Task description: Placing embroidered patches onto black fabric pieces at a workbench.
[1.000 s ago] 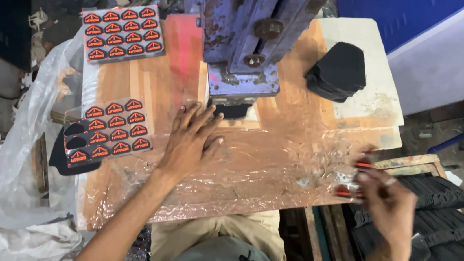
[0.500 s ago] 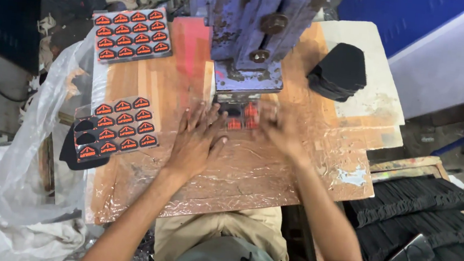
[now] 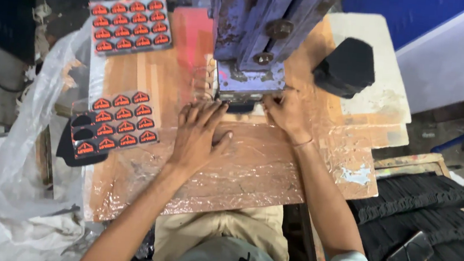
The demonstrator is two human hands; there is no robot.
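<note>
My left hand (image 3: 197, 135) lies flat, fingers spread, on the plastic-covered wooden table (image 3: 250, 172), its fingertips at the base of a worn blue press machine (image 3: 258, 36). My right hand (image 3: 287, 113) reaches under the press head from the right, fingers bent at a dark piece (image 3: 241, 106) that lies beneath it. I cannot make out a firm grip there. To the left of my left hand sits a dark sheet of red-orange oval labels (image 3: 116, 125), with a few empty slots at its left end.
A second, full sheet of red-orange labels (image 3: 130, 24) lies at the back left. A stack of black pieces (image 3: 346, 67) rests on a pale board at the right. Bundles of black strips (image 3: 422, 217) pile up low on the right. A white plastic bag (image 3: 12, 172) hangs at the left.
My right hand swung in from the far right, where it held a small red-tipped item, to the press base. My left hand stayed flat on the table.
</note>
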